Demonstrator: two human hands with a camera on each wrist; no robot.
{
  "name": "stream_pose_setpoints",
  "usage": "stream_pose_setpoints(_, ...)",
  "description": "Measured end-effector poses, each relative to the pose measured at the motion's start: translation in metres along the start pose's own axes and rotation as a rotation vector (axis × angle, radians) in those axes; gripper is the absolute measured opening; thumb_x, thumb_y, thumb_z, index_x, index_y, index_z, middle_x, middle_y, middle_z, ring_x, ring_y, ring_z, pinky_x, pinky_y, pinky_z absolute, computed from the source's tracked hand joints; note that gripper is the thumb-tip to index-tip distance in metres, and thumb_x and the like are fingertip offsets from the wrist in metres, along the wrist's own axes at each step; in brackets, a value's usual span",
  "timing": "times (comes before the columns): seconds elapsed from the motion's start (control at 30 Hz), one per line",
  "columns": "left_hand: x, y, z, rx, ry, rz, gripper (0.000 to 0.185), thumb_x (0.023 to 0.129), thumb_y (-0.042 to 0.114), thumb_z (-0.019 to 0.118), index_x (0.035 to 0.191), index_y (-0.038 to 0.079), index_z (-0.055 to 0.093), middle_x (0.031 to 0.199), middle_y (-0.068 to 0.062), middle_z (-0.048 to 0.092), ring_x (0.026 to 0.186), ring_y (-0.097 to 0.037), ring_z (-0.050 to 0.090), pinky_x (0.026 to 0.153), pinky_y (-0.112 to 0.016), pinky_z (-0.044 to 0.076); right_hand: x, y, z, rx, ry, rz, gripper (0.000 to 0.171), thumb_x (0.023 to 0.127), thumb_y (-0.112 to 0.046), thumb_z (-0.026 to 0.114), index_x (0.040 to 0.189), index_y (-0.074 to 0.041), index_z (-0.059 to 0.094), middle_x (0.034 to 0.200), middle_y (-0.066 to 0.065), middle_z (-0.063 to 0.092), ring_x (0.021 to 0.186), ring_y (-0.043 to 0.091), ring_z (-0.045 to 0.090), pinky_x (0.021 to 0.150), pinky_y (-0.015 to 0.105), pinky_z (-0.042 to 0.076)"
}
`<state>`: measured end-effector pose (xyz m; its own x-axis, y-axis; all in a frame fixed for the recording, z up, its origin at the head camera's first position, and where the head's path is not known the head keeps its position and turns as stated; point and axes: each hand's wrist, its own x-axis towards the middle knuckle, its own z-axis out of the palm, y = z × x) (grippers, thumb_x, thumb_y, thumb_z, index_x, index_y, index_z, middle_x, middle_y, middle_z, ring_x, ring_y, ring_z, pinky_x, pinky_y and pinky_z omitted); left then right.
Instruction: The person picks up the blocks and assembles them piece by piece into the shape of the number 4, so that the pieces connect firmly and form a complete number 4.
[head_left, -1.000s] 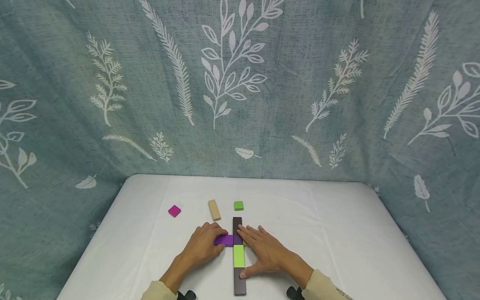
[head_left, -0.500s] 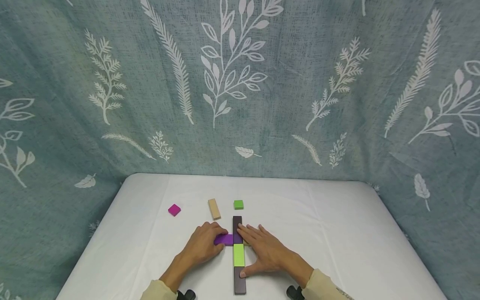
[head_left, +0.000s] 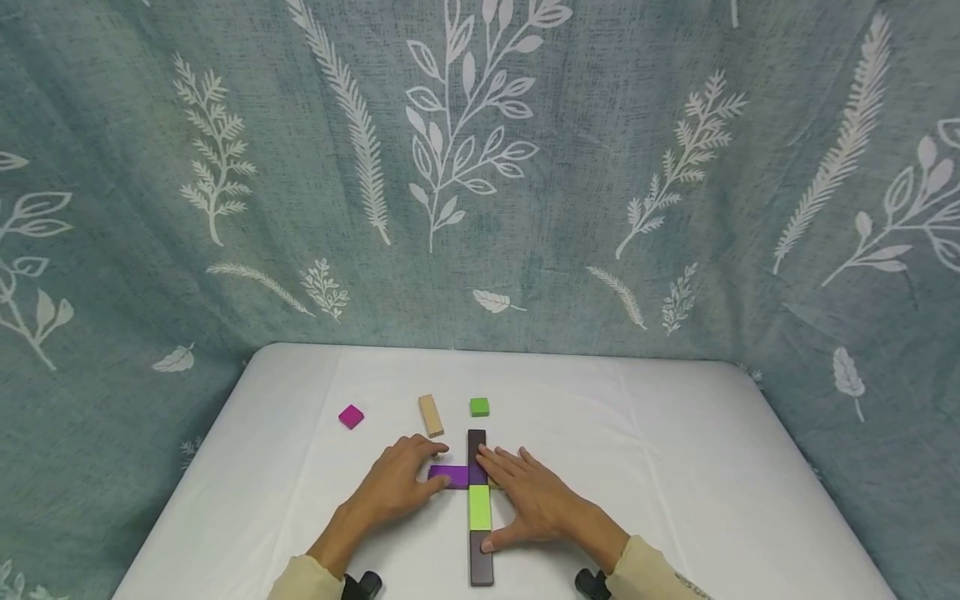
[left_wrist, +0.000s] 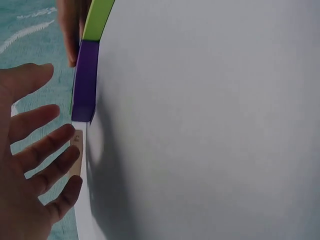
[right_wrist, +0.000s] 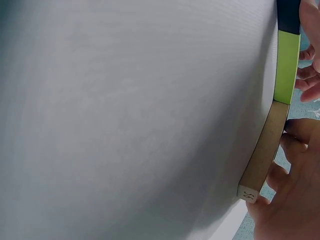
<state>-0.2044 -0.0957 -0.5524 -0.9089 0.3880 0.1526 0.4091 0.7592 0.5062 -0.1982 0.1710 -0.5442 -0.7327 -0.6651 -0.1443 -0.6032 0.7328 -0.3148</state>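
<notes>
left hand (head_left: 397,487): fingers loosely spread, fingertips beside the purple block (head_left: 448,476), gripping nothing; keep nudges light
right hand (head_left: 528,500): flat and open against the dark strip (head_left: 480,508), steadying it; press evenly
purple block: on the table (head_left: 675,467), touching the strip's left side; best kept square

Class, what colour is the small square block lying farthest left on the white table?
The small square block is magenta pink, seen best in the head view.
</notes>
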Motion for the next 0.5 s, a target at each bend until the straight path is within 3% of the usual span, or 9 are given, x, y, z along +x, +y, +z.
stream_pose_setpoints(0.23, -0.003, -0.007, -0.017, -0.017, 0.105, -0.034, 0.048, 0.089, 0.036, 0.075, 0.133, 0.018, 0.066, 0.124, -0.001, 0.065, 0.115, -0.024, 0.058, 0.091, -0.048, 0.044, 0.0, 0.0, 0.0, 0.005, 0.001, 0.011, 0.126, 0.067, -0.089, 0.063, 0.162, -0.016, 0.023, 0.168, -0.003, 0.018, 0.153, 0.024, 0.02, 0.121, 0.051, 0.014)
stream_pose_setpoints(0.5, -0.007, -0.014, -0.024, 0.006, 0.111, -0.09, 0.054, 0.089, 0.038, 0.076, 0.136, 0.016, 0.063, 0.134, -0.007, 0.061, 0.124, -0.029, 0.055, 0.099, -0.055, 0.042, 0.0, 0.0, 0.003, 0.001, -0.002, 0.011, 0.126, 0.067, -0.089, 0.063, 0.162, -0.016, 0.024, 0.168, -0.002, 0.018, 0.152, 0.024, 0.022, 0.121, 0.052, 0.014)
